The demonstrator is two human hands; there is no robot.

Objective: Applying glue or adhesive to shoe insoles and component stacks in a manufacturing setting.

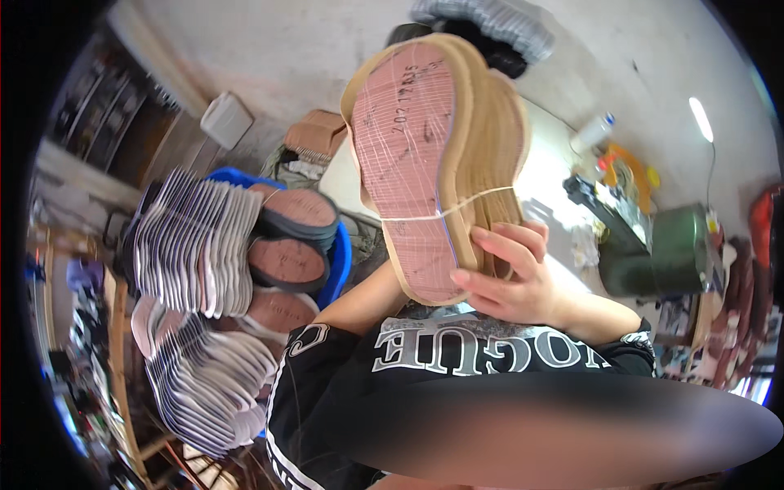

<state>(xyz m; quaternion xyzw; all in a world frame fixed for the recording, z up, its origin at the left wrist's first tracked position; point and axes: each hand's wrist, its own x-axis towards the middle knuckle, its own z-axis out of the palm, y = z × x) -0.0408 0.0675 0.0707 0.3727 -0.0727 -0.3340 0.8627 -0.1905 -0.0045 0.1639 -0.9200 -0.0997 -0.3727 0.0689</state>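
A thick bundle of shoe insoles (404, 155) stands upright before my chest, tan at the edges with a pinkish, line-patterned face. A pale band (445, 211) runs round its middle. My right hand (514, 278) grips the lower right side of the bundle, fingers curled against the layered edges. From the left, my left forearm (367, 298) reaches behind the bundle; that hand is hidden, so its fingers do not show.
To the left, a blue bin (341, 265) holds dark-edged insoles (287, 263), beside banded stacks of white insoles (192, 245). A white worktable (545, 147) behind carries a bottle (592, 132) and a black machine (608, 211). A dark green drum-shaped object (674, 249) stands right.
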